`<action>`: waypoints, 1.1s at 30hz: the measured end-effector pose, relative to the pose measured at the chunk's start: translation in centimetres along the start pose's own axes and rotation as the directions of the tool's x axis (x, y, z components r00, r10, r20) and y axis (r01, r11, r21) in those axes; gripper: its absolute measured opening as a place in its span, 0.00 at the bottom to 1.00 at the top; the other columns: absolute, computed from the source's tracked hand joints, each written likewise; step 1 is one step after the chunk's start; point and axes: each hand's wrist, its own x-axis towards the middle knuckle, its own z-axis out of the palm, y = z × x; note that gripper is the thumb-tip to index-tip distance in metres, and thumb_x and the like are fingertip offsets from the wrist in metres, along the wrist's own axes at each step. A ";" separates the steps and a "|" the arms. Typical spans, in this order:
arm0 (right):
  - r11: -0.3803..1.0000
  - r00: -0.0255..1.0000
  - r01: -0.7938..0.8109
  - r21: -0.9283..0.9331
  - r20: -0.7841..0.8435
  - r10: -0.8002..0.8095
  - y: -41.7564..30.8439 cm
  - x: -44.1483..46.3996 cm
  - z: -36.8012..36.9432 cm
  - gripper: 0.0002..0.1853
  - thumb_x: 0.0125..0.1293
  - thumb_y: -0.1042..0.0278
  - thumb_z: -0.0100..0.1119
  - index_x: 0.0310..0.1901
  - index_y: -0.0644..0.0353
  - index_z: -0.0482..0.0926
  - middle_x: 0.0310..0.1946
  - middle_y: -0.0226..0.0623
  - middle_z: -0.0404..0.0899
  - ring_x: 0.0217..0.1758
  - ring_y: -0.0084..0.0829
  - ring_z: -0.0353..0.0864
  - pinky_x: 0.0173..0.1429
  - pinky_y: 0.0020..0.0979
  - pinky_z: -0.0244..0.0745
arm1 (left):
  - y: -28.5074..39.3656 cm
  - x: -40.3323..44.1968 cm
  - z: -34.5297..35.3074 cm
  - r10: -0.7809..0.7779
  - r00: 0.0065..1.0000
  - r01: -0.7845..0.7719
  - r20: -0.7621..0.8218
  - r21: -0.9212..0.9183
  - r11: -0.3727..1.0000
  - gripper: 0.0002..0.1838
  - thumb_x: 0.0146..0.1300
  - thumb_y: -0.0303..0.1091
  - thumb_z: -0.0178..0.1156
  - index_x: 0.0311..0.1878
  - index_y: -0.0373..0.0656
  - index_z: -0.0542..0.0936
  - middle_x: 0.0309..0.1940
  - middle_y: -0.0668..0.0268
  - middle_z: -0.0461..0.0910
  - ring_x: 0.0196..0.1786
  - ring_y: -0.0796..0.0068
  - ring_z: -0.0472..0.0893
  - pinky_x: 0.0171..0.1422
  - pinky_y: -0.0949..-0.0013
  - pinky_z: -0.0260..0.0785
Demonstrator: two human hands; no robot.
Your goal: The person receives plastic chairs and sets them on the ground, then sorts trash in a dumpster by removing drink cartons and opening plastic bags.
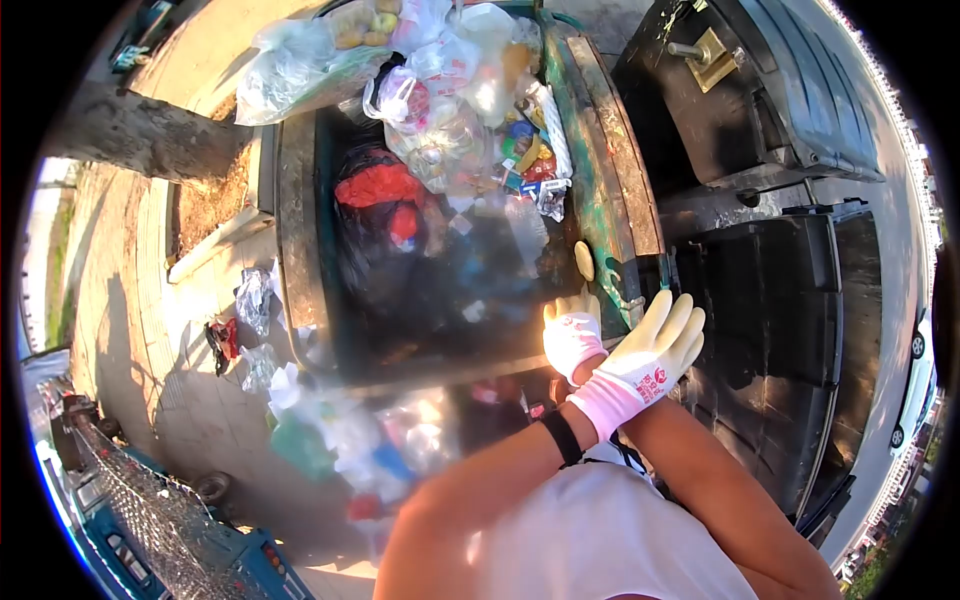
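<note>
One gloved left hand, fingers extended, was just outside the rubbish container; the right hand was at its near corner, grip impossible to tell.

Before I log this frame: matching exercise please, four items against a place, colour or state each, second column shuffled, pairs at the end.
Column one
1. Left hand
2. Wristband
3. Red bundle
4. Car

Column two
A. Inside the open container, among bagged refuse
B. At the far right of the view, beyond the black bins
C. Gloved, fingers extended, crossed over the right forearm
D. Black, worn around a wrist

Pairs: 1-C, 2-D, 3-A, 4-B
</note>
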 end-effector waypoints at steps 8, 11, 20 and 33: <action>0.995 0.989 0.087 0.057 -0.123 -0.080 3.3 -0.5 -0.4 0.23 0.72 0.58 0.53 0.66 0.54 0.76 0.67 0.44 0.76 0.73 0.46 0.73 0.75 0.59 0.62 | -2.2 1.0 2.5 -0.228 0.971 0.193 0.075 0.318 0.928 0.28 0.64 0.40 0.62 0.68 0.46 0.78 0.69 0.60 0.73 0.74 0.54 0.70 0.81 0.45 0.60; 0.993 0.960 0.119 0.000 -0.253 -0.115 4.8 0.9 0.2 0.26 0.72 0.56 0.55 0.70 0.53 0.73 0.71 0.44 0.74 0.75 0.45 0.70 0.77 0.59 0.61 | -4.0 1.7 2.8 -0.291 0.956 0.274 0.041 0.241 0.931 0.30 0.64 0.40 0.63 0.70 0.47 0.77 0.73 0.59 0.71 0.75 0.52 0.69 0.82 0.41 0.59; 0.954 0.953 -0.215 0.207 -0.170 0.252 15.6 9.2 -6.4 0.42 0.75 0.41 0.54 0.83 0.57 0.62 0.85 0.51 0.56 0.86 0.51 0.58 0.86 0.61 0.48 | -12.6 -6.9 6.9 -0.695 0.700 0.709 -0.163 0.051 0.703 0.28 0.67 0.33 0.65 0.70 0.38 0.77 0.69 0.48 0.78 0.70 0.43 0.76 0.75 0.43 0.66; 0.978 0.961 -0.174 0.116 -0.198 0.194 16.4 11.6 -4.2 0.49 0.67 0.46 0.67 0.79 0.71 0.59 0.81 0.66 0.58 0.82 0.65 0.60 0.81 0.57 0.61 | -41.5 -16.8 15.3 -0.832 0.458 0.702 0.313 0.447 0.554 0.26 0.70 0.39 0.61 0.71 0.47 0.77 0.69 0.62 0.79 0.74 0.57 0.74 0.79 0.45 0.59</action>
